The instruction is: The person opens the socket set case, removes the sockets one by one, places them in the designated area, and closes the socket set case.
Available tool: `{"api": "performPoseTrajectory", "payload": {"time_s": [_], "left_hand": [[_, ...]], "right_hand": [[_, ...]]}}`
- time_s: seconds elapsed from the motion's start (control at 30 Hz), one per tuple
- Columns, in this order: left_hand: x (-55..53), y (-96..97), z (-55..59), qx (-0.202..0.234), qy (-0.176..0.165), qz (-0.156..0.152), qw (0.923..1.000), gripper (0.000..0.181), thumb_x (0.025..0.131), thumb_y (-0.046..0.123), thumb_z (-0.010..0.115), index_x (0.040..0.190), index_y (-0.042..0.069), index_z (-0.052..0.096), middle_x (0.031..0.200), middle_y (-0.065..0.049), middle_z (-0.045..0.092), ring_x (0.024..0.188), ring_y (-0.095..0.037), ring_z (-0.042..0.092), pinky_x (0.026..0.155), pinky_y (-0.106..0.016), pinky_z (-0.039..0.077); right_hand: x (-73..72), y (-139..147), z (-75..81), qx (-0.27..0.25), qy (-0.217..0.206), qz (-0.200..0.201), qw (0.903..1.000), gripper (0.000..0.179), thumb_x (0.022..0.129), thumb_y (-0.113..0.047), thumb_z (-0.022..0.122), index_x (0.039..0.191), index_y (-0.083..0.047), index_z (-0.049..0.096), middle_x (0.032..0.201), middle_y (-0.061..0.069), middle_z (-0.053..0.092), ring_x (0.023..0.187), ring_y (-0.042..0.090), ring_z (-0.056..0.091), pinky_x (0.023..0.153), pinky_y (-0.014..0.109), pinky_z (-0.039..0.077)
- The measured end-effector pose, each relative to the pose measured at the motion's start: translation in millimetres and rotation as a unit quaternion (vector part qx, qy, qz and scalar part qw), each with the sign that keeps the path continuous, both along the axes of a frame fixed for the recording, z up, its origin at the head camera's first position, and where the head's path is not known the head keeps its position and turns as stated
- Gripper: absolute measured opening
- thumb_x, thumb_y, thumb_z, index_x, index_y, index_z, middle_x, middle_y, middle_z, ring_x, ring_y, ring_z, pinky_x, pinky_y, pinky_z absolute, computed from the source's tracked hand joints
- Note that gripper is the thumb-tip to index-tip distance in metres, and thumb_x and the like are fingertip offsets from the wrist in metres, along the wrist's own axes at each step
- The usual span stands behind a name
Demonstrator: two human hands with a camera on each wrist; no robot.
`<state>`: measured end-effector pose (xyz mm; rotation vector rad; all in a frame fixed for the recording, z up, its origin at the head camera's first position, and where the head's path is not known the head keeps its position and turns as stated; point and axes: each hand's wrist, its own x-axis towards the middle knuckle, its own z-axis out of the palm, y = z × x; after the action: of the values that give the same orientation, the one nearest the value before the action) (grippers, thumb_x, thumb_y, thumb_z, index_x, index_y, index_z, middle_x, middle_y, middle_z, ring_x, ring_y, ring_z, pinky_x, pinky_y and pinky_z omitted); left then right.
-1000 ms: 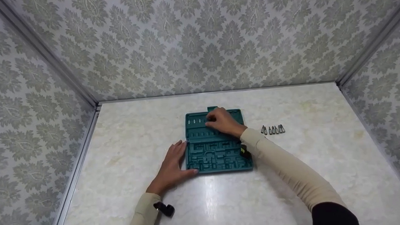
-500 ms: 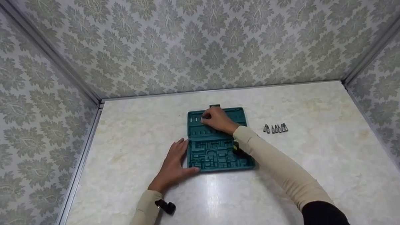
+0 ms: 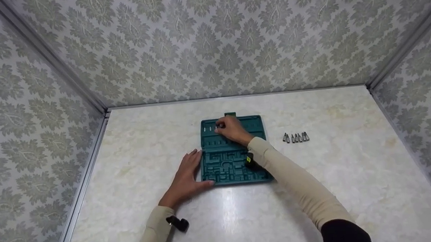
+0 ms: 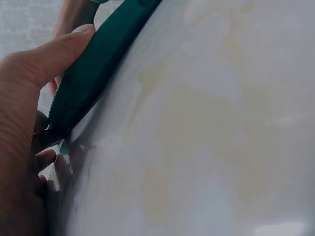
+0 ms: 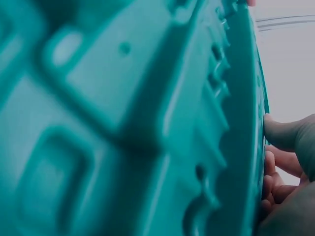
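Note:
A green plastic tool case (image 3: 217, 181) lies unfolded on the table, its far half a lid with a row of slots. Two small silver screwdriver bits (image 3: 207, 129) stand in the upper row at the left. My right hand (image 3: 233, 131) pinches a third bit (image 3: 216, 127) beside them, thumb and forefinger close together; its lower part is hidden by the fingers. My left hand (image 3: 183, 179) rests around the near left corner of the case, fingers along its side and thumb (image 4: 64, 54) on the front edge. In the right wrist view, the thumb (image 5: 283, 132) and curled fingers show past the case wall.
Several loose dark metal bits (image 3: 295, 137) lie in a row on the marbled table (image 3: 137, 138), right of the case. The near half of the case holds many moulded recesses. Patterned walls (image 3: 228, 63) enclose the table at the back and sides.
My right hand has shifted left along the upper slot row, from right of the third bit onto it. My left hand has stayed at the case's corner.

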<state>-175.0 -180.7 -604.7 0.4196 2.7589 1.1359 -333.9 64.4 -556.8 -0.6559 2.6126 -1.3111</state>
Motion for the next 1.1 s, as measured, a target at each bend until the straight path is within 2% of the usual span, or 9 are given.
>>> {"api": "performPoseTrajectory", "payload": {"time_s": [0.2, 0.3, 0.6, 0.87, 1.1], "left_hand": [[1.7, -0.7, 0.6, 0.002, -0.002, 0.003, 1.0, 0.126, 0.081, 0.074, 0.084, 0.178, 0.021, 0.024, 0.184, -0.006, 0.021, 0.171, -0.035, 0.008, 0.135, -0.061, 0.013], [2.5, -1.2, -0.4, 0.006, -0.001, 0.004, 1.0, 0.125, 0.081, 0.073, 0.085, 0.177, 0.02, 0.025, 0.184, -0.006, 0.021, 0.17, -0.036, 0.009, 0.135, -0.062, 0.014], [2.7, -1.0, -1.2, 0.011, 0.01, -0.002, 0.9999, 0.124, 0.082, 0.071, 0.086, 0.177, 0.017, 0.026, 0.183, -0.01, 0.023, 0.17, -0.038, 0.01, 0.135, -0.062, 0.015], [-0.3, 2.0, -0.5, 0.007, 0.011, -0.004, 0.9999, 0.125, 0.08, 0.074, 0.085, 0.177, 0.02, 0.026, 0.183, -0.007, 0.024, 0.17, -0.035, 0.011, 0.135, -0.061, 0.016], [-0.3, 0.2, -1.0, 0.007, 0.006, 0.0, 1.0, 0.125, 0.08, 0.073, 0.085, 0.177, 0.021, 0.026, 0.183, -0.005, 0.023, 0.17, -0.035, 0.01, 0.134, -0.062, 0.015]], "right_hand": [[2.7, -6.5, -4.0, -0.046, -0.036, -0.059, 0.9966, 0.032, 0.103, -0.004, 0.077, 0.133, 0.002, 0.073, 0.119, 0.015, 0.07, 0.104, 0.025, 0.061, 0.103, 0.048, 0.055], [3.6, -7.6, -5.8, -0.071, -0.038, -0.07, 0.9943, 0.027, 0.101, -0.001, 0.078, 0.127, 0.0, 0.073, 0.115, 0.012, 0.069, 0.1, 0.022, 0.058, 0.098, 0.044, 0.054], [7.5, -4.8, -6.5, -0.079, -0.013, -0.056, 0.9953, 0.022, 0.104, -0.005, 0.075, 0.124, 0.004, 0.077, 0.115, 0.017, 0.075, 0.102, 0.028, 0.069, 0.099, 0.05, 0.058], [3.5, 8.2, -5.8, -0.155, 0.005, -0.07, 0.9854, 0.014, 0.104, -0.005, 0.075, 0.115, 0.004, 0.079, 0.111, 0.016, 0.076, 0.093, 0.021, 0.065, 0.089, 0.037, 0.054], [11.4, 32.8, -2.3, -0.15, 0.017, -0.042, 0.9876, 0.017, 0.104, -0.004, 0.076, 0.117, 0.006, 0.077, 0.113, 0.016, 0.076, 0.101, 0.026, 0.07, 0.094, 0.044, 0.058]]}}
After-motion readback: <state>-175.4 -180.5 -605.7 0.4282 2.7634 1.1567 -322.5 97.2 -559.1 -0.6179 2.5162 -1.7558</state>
